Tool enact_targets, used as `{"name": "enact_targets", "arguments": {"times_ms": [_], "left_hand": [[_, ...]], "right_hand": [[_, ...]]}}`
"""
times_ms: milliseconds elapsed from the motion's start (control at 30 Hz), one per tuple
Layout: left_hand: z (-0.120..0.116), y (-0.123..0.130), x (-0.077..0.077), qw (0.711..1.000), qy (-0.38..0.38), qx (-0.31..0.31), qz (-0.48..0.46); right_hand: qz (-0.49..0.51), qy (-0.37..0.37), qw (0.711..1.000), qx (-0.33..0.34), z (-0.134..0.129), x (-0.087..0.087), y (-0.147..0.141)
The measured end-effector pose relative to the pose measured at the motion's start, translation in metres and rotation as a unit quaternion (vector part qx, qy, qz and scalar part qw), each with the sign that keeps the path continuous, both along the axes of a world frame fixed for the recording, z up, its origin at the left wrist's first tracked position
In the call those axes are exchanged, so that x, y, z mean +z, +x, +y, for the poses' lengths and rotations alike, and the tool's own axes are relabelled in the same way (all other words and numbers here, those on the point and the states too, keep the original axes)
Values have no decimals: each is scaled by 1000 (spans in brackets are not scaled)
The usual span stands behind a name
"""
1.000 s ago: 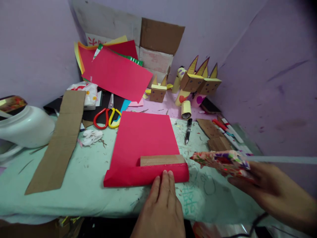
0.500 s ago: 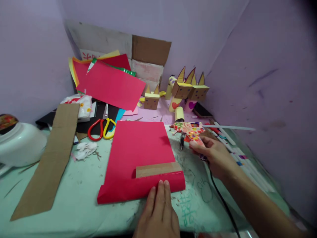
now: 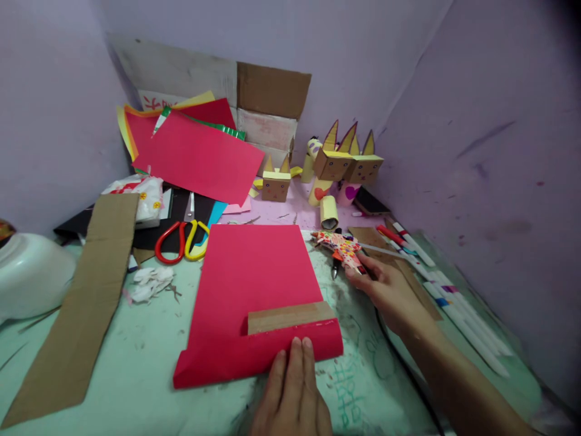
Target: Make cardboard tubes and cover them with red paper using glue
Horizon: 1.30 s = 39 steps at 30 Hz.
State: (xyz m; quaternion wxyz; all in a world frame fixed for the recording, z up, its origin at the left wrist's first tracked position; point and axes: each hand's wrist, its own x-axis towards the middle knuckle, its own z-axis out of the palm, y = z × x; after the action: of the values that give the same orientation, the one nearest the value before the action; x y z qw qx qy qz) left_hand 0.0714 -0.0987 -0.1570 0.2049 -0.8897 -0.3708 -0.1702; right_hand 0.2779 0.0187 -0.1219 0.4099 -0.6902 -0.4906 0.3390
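My left hand (image 3: pixel 294 387) lies with straight fingers on the folded near edge of a sheet of red paper (image 3: pixel 258 260). Under that fold a cardboard strip (image 3: pixel 290 317) is partly tucked, its upper part showing. A line of shiny spots, like glue, runs along the fold's edge. My right hand (image 3: pixel 385 290) is closed round the handle of a flower-patterned hot glue gun (image 3: pixel 340 245), whose nozzle points left, just right of the paper. A whitish glue stick (image 3: pixel 379 249) sticks out of its back. Beneath the gun, a dark metal-tipped tool (image 3: pixel 334 270) is partly hidden.
Scissors (image 3: pixel 184 239), crumpled white scraps (image 3: pixel 152 283) and a long cardboard piece (image 3: pixel 86 303) lie left, beside a white pot-like object (image 3: pixel 34 275). Cardboard animal figures (image 3: pixel 333 165) stand behind. Markers (image 3: pixel 463 315) and another cardboard piece (image 3: pixel 420 287) lie right. A black cord (image 3: pixel 403 363) trails from the gun.
The glue gun has come down and tilted, its glue stick now slanting down to the right. My left hand stays on the fold. The whole view has shifted slightly.
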Motion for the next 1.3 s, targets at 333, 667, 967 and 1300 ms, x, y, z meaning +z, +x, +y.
{"name": "enact_targets", "arguments": {"times_ms": [333, 667, 967, 1300], "left_hand": [[8, 0, -7, 993, 59, -47, -90], [18, -4, -2, 990, 57, -57, -117], [31, -38, 24, 991, -25, -87, -98], [57, -75, 37, 994, -100, 13, -46]], "right_hand": [[-159, 221, 955, 118, -91, 0, -18], [-56, 102, 953, 279, -78, -30, -17], [-48, 78, 952, 293, -68, -29, -17], [-84, 110, 949, 284, -64, -26, -16]]}}
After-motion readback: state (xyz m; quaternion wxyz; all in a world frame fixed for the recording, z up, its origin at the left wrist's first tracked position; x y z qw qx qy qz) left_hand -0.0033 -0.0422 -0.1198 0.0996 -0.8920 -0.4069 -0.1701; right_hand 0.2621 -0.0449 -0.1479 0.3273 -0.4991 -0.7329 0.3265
